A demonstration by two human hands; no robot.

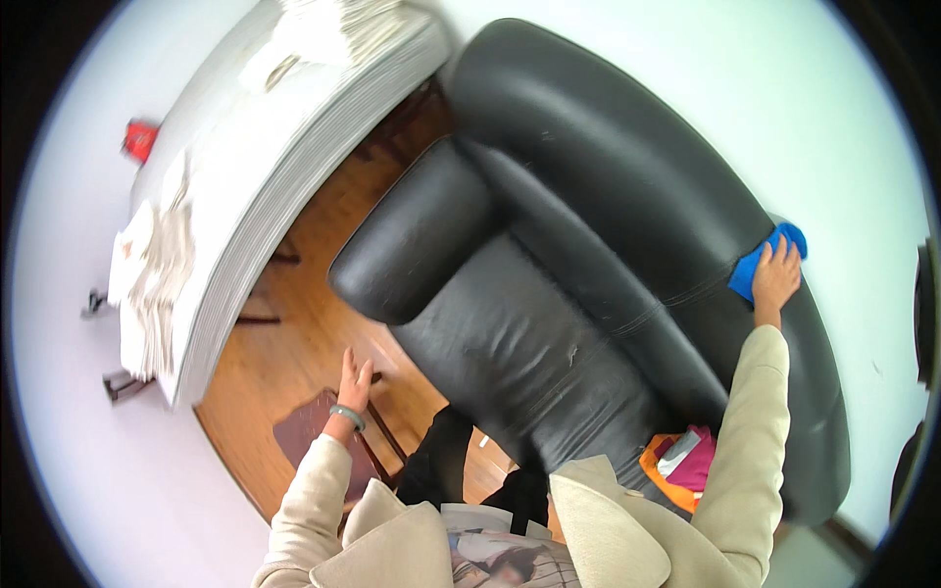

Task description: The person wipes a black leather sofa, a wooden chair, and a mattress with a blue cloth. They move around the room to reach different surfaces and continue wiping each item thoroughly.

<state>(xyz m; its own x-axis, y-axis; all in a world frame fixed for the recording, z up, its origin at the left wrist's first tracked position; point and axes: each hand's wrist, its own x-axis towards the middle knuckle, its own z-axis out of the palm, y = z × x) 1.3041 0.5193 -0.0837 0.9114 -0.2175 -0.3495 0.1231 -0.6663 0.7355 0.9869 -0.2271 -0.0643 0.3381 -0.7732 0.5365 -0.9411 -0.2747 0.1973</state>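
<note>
My right hand (776, 278) presses a blue cloth (751, 269) against the top of the backrest of a black leather sofa (617, 125), by a stitched seam. Part of the cloth is hidden beneath the palm. Off to the left, my left hand (356, 384) hangs in the air with its fingers apart and nothing in it, a green bangle (348, 417) at the wrist. Below that hand is a chair with a dark red seat (301, 434). The sofa's seat cushion (507, 331) is creased and bears small pale scuffs.
An orange, magenta and grey fabric item (688, 463) lies on the sofa seat by my right arm. Left stands a long white table (242, 147) with stacks of pale cloth or paper (151, 294). A white wall (735, 88) runs behind the sofa, above the wooden floor (250, 382).
</note>
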